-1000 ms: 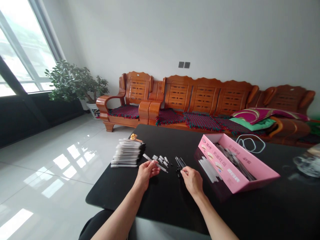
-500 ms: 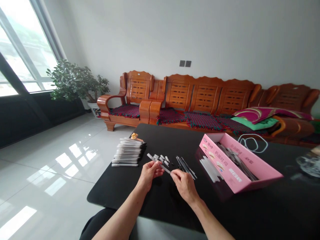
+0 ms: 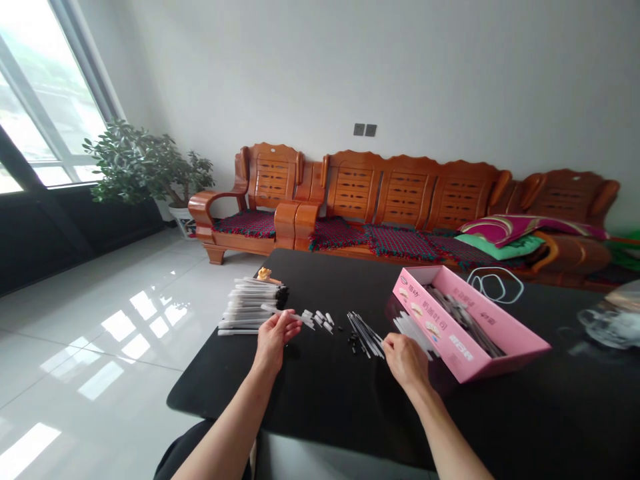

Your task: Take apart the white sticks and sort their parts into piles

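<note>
My left hand (image 3: 275,337) is closed round a whitish pen barrel (image 3: 306,321), which lies aslant in its fingers near a stack of white pens (image 3: 253,293) with black ends. My right hand (image 3: 406,360) has its fingertips pinched at the near end of a thin dark pen refill (image 3: 384,343), beside a fanned bunch of refills (image 3: 364,332). Between the hands are several short white pieces (image 3: 324,319) and small black plugs (image 3: 353,341). Behind my right hand lie translucent white tubes (image 3: 413,330), partly hidden by it.
A pink cardboard box (image 3: 463,333) holding many dark sticks stands on the right of the black table (image 3: 320,393). Past it are a white looped cord (image 3: 495,283) and a glass dish (image 3: 607,327). A small yellowish figurine (image 3: 265,273) sits behind the pens. A wooden sofa (image 3: 405,193) borders the far side.
My hands have moved apart. The left one has carried the pen barrel left towards the pen stack, and the right one has gone right to the refills. The view has shifted slightly.
</note>
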Tool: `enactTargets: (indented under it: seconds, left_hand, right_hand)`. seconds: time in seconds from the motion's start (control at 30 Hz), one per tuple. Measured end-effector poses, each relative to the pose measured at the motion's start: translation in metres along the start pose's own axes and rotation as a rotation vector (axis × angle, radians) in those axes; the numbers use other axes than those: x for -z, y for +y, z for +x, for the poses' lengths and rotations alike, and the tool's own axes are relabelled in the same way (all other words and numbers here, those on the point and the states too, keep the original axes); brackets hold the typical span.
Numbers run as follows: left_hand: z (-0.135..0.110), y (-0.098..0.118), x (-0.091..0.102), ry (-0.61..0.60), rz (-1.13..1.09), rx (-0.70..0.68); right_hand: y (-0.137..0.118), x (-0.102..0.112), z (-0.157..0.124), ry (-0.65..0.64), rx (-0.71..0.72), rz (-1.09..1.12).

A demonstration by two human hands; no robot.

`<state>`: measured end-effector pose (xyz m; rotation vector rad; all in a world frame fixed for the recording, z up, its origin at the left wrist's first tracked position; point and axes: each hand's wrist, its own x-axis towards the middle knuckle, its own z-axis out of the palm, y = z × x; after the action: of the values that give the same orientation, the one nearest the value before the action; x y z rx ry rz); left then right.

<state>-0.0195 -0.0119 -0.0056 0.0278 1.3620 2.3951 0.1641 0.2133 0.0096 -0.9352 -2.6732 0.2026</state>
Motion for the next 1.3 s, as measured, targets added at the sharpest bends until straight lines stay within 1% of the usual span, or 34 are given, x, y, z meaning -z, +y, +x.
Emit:
enactTargets:
  seconds: [0.1, 0.17, 0.23, 0.27, 0.3, 0.33, 0.4, 0.47, 0.53, 0.67, 0.7, 0.73, 0.8, 0.93, 1.0, 1.03, 1.07, 1.13, 1.23, 1.3]
  left_hand:
    - [-0.005, -0.008, -0.005, -0.114, 0.055, 0.032]
    - [-0.010, -0.010, -0.009, -0.191, 0.080, 0.048]
    - [-0.017, -0.010, -0.016, -0.280, 0.100, 0.064]
    - [-0.022, -0.009, -0.020, -0.327, 0.107, 0.074]
    - [-0.027, -0.010, -0.024, -0.373, 0.116, 0.085]
    - [-0.032, -0.010, -0.028, -0.415, 0.129, 0.095]
    - [-0.042, -0.013, -0.036, -0.489, 0.172, 0.099]
    - [-0.048, -0.016, -0.041, -0.548, 0.228, 0.089]
    - [-0.048, -0.018, -0.042, -0.550, 0.241, 0.077]
    - [-0.037, -0.012, -0.035, -0.408, 0.120, 0.033]
    - [-0.035, -0.010, -0.034, -0.389, 0.101, 0.027]
    - [-0.034, -0.008, -0.032, -0.386, 0.093, 0.029]
    - [-0.034, -0.006, -0.031, -0.419, 0.095, 0.052]
    - [-0.039, -0.007, -0.033, -0.499, 0.103, 0.089]
    - [-0.040, -0.007, -0.034, -0.491, 0.113, 0.085]
    - [-0.039, -0.007, -0.033, -0.477, 0.117, 0.082]
    - [-0.038, -0.008, -0.033, -0.458, 0.117, 0.081]
    - [-0.036, -0.008, -0.032, -0.411, 0.104, 0.079]
    - [-0.035, -0.010, -0.032, -0.345, 0.074, 0.073]
    - [-0.035, -0.012, -0.033, -0.319, 0.060, 0.066]
  right_hand:
    - [-0.001, -0.006, 0.000, -0.030, 0.010, -0.041]
    - [-0.005, -0.006, -0.001, -0.006, 0.011, -0.008]
    - [-0.013, -0.004, -0.003, 0.019, 0.043, 0.152]
    - [-0.019, -0.003, -0.005, -0.002, 0.067, 0.290]
    - [-0.026, -0.002, -0.008, -0.059, 0.090, 0.457]
    - [-0.034, -0.001, -0.012, -0.156, 0.102, 0.642]
    - [-0.049, -0.002, -0.020, -0.383, 0.070, 0.988]
    - [-0.061, -0.003, -0.028, -0.569, 0.029, 1.222]
    - [-0.066, -0.005, -0.033, -0.678, -0.015, 1.355]
    - [-0.064, -0.005, -0.036, -0.778, -0.085, 1.436]
    - [-0.064, -0.005, -0.036, -0.807, -0.089, 1.450]
    - [-0.064, -0.005, -0.037, -0.835, -0.090, 1.470]
    - [-0.067, -0.007, -0.038, -0.874, -0.086, 1.526]
    - [-0.074, -0.010, -0.041, -0.907, -0.100, 1.620]
    - [-0.076, -0.009, -0.041, -0.899, -0.103, 1.610]
    - [-0.077, -0.008, -0.041, -0.873, -0.091, 1.572]
    - [-0.077, -0.006, -0.040, -0.818, -0.057, 1.507]
    - [-0.079, -0.003, -0.038, -0.628, 0.078, 1.301]
    - [-0.084, -0.001, -0.036, -0.273, 0.318, 0.857]
    - [-0.087, -0.002, -0.036, -0.116, 0.398, 0.594]
